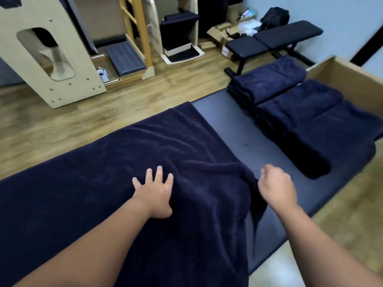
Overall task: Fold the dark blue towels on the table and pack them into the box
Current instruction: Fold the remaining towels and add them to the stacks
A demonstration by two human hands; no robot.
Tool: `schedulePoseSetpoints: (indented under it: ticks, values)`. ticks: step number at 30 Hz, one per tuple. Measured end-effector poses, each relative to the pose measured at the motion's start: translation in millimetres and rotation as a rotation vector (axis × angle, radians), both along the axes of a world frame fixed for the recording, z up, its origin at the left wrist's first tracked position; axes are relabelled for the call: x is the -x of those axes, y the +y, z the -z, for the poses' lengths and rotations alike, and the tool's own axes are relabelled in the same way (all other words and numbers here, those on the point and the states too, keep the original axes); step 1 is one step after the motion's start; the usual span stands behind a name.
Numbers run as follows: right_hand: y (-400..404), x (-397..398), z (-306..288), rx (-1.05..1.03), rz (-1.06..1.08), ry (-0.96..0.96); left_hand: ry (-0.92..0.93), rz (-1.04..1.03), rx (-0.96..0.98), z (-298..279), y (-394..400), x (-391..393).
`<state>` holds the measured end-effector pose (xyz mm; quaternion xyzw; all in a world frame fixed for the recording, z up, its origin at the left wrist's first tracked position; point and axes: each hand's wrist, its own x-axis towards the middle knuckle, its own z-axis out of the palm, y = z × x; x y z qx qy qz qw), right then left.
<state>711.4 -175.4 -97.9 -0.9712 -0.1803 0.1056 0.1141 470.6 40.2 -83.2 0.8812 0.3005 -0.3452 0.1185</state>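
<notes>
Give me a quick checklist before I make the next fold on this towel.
1. Spread towel lying flat: not ok, it's rumpled near the right edge.
2. Left hand pressing it flat: ok.
3. Right hand gripping the towel edge: cannot tell, it's blurred.
4. Bare table beside the towel: ok.
5. Folded stacks out of the way: ok.
6. Room in the box: cannot tell.

We see the spread towel point(116, 172) covering the table's point(238, 129) left part, our left hand point(154, 195) on it. Three stacks of folded towels point(294, 108) sit to the right, the cardboard box point(352, 81) just behind them.
</notes>
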Motion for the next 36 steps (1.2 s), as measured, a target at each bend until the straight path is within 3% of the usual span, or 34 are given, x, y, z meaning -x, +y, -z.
schedulePoseSetpoints:
  ticks: [3, 7, 11, 17, 19, 23, 28, 32, 36]
  values:
    - [-21.2, 21.3, 3.8, 0.138, -0.004, 0.162, -0.101, 0.072, 0.063, 8.2, -41.1, -4.6]
    - [-34.2, 54.2, 17.4, 0.145, -0.073, 0.221, -0.025, 0.133, 0.012, 23.5, -71.9, -7.2]
    - [-35.4, 84.7, 26.6, -0.022, -0.037, 0.298, -0.003, 0.111, 0.0, 27.5, -71.5, -12.4]
    - [-6.6, 131.2, 24.0, -0.349, -0.205, 0.459, 0.014, 0.117, -0.011, 27.1, -76.7, -12.3]
    - [5.5, 136.7, 19.5, -0.391, -0.157, 0.48, 0.011, 0.115, 0.001, 26.9, -77.3, -9.4]
    - [0.7, 124.9, 5.2, -0.361, 0.082, 0.37, -0.049, 0.14, 0.017, 22.8, -80.4, -5.1]
    - [-70.6, 59.5, -29.5, -0.337, 0.453, 0.082, -0.12, 0.177, -0.034, 19.1, -95.8, -2.1]
    - [-105.7, 30.5, -49.5, -0.24, 0.35, -0.046, -0.11, 0.264, -0.008, 19.8, -118.8, -8.5]
    - [-116.6, 42.8, -21.8, 0.011, 0.234, 0.118, -0.01, 0.299, 0.024, 26.6, -139.7, -12.6]
